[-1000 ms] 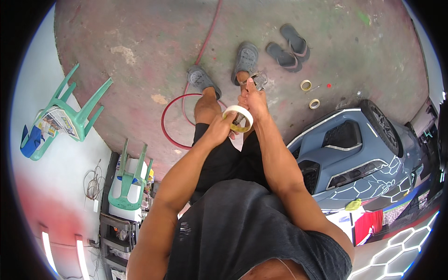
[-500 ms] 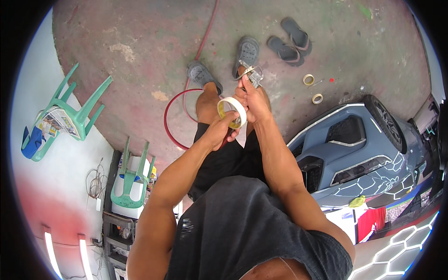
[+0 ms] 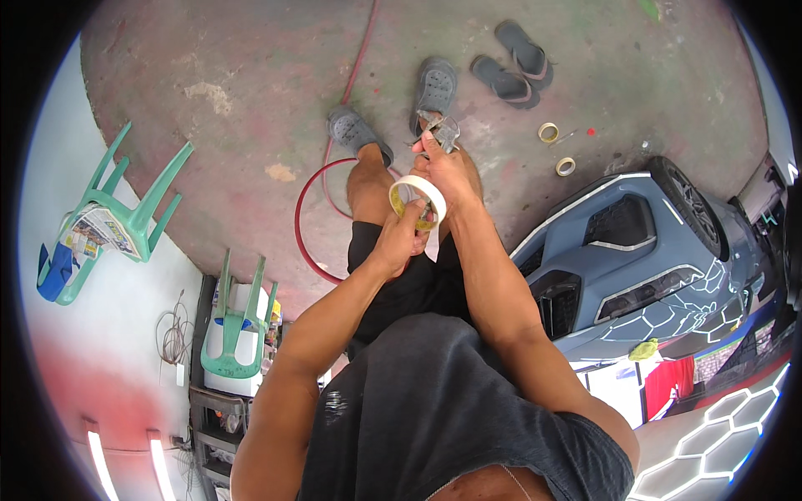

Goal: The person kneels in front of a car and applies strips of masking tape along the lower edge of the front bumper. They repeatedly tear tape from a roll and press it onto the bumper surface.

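White tape roll [image 3: 433,194] clamped in left grip [image 3: 399,238]; right grip [image 3: 446,173] clasps partly hidden metallic object [image 3: 447,134].

Head-worn fisheye view, steeply downward

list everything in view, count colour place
large tape roll: one, white-yellow, centre
metal tool: one, grey, above centre
small tape rolls: two, cream, floor, right
flip-flops: two, dark, floor, upper right
hose: one or more, red, floor
car: one, grey-blue, right
cloth: one, yellow-green, by car
plastic chairs: two, green, left
shelf: one, black, lower left
light tubes: two, white, lower left
hexagonal lights: several, white, lower right
clogs: two, grey, upper centre
shirt: one, black, lower centre
left hand: one, bare, on large tape roll
right hand: one, bare, on metal tool
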{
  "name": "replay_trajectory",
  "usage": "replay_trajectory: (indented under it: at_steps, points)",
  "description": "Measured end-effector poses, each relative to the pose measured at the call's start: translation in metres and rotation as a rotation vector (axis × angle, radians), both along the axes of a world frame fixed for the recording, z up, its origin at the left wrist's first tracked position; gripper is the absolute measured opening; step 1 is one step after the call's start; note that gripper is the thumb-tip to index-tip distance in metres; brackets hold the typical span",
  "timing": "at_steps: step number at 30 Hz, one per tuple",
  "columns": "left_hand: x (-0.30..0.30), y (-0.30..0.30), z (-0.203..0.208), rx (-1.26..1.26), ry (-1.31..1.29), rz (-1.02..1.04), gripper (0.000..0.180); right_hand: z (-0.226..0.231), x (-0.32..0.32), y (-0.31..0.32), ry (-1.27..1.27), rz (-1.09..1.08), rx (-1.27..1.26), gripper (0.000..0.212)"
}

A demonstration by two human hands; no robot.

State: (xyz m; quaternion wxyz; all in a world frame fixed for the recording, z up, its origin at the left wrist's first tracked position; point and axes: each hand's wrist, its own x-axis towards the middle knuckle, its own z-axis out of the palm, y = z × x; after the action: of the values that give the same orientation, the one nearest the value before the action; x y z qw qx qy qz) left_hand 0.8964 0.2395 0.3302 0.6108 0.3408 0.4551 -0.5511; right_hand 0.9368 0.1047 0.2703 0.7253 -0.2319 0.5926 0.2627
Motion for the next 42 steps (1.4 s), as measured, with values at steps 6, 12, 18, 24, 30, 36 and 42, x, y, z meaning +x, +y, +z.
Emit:
replay_trajectory:
  at_steps: [6, 12, 18, 24, 30, 36, 42]
  points:
    - [-0.002, -0.004, 0.007, 0.131, -0.074, -0.172, 0.031, -0.011, -0.005, 0.011, 0.161, 0.227, -0.249, 0.033]
    - [0.032, 0.005, 0.006, -0.061, 0.108, -0.001, 0.042, 0.006, 0.010, -0.023, -0.050, 0.138, 0.159, 0.033]
    - [0.068, 0.013, 0.047, -0.369, 0.301, 0.242, 0.039, 0.052, 0.010, -0.059, -0.470, 0.121, 0.397, 0.047]
    - [0.066, 0.010, 0.079, -0.360, 0.273, 0.276, 0.039, 0.086, 0.019, -0.065, -0.535, 0.241, 0.240, 0.049]
    - [0.041, -0.005, 0.146, -0.243, 0.211, 0.272, 0.038, 0.151, -0.005, -0.063, -0.420, 0.198, 0.216, 0.047]
    - [0.047, 0.007, 0.193, -0.437, 0.244, 0.256, 0.043, 0.205, -0.015, -0.071, -0.524, 0.128, 0.372, 0.051]
    - [0.054, 0.007, 0.247, -0.159, -0.132, -0.184, 0.031, 0.270, 0.000, -0.072, -0.435, 0.266, 0.226, 0.050]
